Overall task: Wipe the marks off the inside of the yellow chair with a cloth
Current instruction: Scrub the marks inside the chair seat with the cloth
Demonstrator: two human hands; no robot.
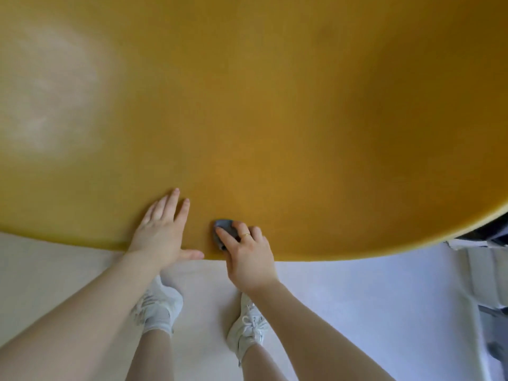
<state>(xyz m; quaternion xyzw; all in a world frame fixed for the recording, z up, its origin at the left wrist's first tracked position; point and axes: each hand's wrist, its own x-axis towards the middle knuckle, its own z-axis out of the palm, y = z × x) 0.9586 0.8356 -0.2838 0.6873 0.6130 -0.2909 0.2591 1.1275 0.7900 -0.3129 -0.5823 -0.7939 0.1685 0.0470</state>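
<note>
Two bare arms nearest, reaching forward and down. Right hand [248, 257] curled round a small grey cloth [224, 229], squeezing it onto the yellow chair [275, 119] close to its near edge. Left hand [162, 232] just beside, fingers straight and spread, flat on the same yellow surface. Big yellow chair filling most of the view, with a pale, chalky patch [49, 86] far off to the left, maybe marks to clean. Best to press firmly, rub in small circles, hold steady with the flat hand, then work toward that pale patch. White shoes [247, 325] on the light floor [371, 312] below.
</note>
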